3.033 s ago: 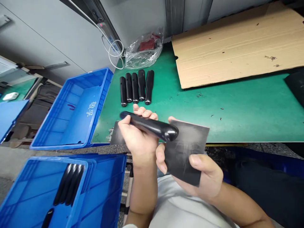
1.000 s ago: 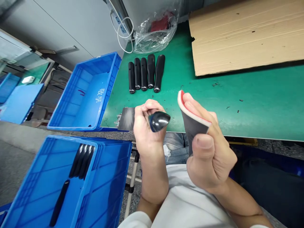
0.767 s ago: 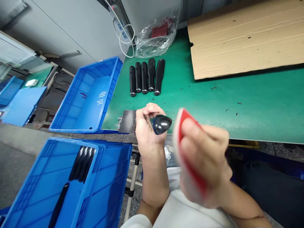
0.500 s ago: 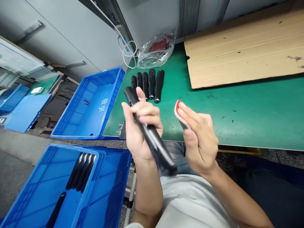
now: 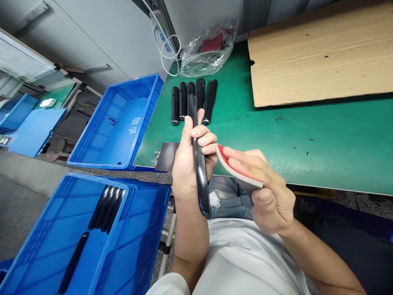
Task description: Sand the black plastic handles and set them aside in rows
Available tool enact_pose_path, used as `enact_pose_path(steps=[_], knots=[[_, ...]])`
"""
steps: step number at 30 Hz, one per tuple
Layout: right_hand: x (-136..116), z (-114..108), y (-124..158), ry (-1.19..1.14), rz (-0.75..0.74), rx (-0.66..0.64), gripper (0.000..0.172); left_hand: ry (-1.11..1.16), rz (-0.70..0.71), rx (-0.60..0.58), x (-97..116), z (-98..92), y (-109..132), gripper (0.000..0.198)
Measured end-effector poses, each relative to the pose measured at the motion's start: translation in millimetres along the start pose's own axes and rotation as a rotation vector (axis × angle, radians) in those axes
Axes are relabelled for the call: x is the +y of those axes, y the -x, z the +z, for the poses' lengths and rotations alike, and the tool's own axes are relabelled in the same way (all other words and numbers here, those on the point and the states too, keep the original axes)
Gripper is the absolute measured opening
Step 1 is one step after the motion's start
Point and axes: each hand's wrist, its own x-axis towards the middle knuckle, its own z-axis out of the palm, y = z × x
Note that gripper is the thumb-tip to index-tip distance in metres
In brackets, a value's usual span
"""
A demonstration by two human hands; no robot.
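Handle (image 5: pixel 201 176): above the near edge of the bench (image 5: pixel 276 141), fingers of the left hand (image 5: pixel 184 168) clamped on it.
Pad (image 5: pixel 239 175): bent, pinched in the fingers of the right hand (image 5: pixel 274 192), apart from the handle.
Other handles (image 5: pixel 211 98): five near the bench's left edge, more in a crate (image 5: pixel 92 254); work seems under way, but which are finished I can't tell.
Bench: green, crumb-specked, cardboard (image 5: pixel 307 61) towards the far edge.
Room: grey wall (image 5: pixel 107 24).

Bright light, soft glare along held black handle (image 5: pixel 201 176)
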Motion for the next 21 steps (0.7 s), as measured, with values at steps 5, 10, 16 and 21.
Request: enact_pose_path(steps=[5,10,16,21], knots=[[0,-7,-1,0.139,-0.107,-0.137,0.043,0.023,-0.004,0.035,-2,1.6,-2,0.037],[-8,10,13,0.426,-0.459,-0.242,0.036,0.022,0.031,0.001,0,-7.8,-5,0.034],[10,-24,44,0.542,-0.42,-0.273,0.041,-0.65,0.39,0.366,100,-25.5,-92,0.034],[40,-80,44,0.722,-0.057,0.247,0.047,-1.384,0.595,0.614,155,-19.4,-177,0.01]])
